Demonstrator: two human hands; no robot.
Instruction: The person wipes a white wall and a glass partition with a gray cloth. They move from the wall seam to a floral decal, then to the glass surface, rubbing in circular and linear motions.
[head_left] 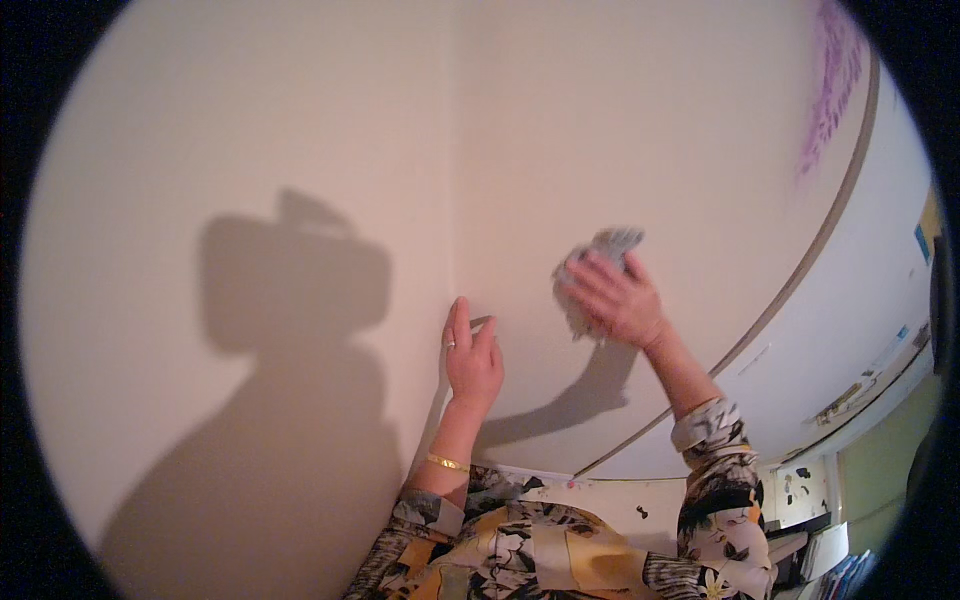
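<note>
Wall: a pale cream wall (pixel 250 150) fills most of the view, meeting a second face at a corner line just left of centre; a large dark shadow (pixel 280 400) of the person falls on its left part
Whiteboard: a white board (pixel 870 330) with a thin grey frame curves down the right side; a patch of purple scribble (pixel 830 90) sits near its upper end, on the wall side of the frame
Signs and labels: a small blue and yellow rectangle (pixel 926 232) hangs at the far right edge; a row of small coloured slips (pixel 865 385) lies along the board's lower ledge, too small to tell apart
Clothing: patterned sleeves in black, white and yellow (pixel 560 550) rise from the lower edge
Right hand: the right hand (pixel 620 295) presses flat against the wall, fingers spread over a crumpled grey cloth (pixel 600 260), holding it to the surface right of the corner
Left hand: the left hand (pixel 472 355) rests open on the wall at the corner, fingers together and pointing up, holding nothing
Jewellery: a gold bangle (pixel 446 462) circles the left wrist; a ring (pixel 451 344) sits on one finger
</note>
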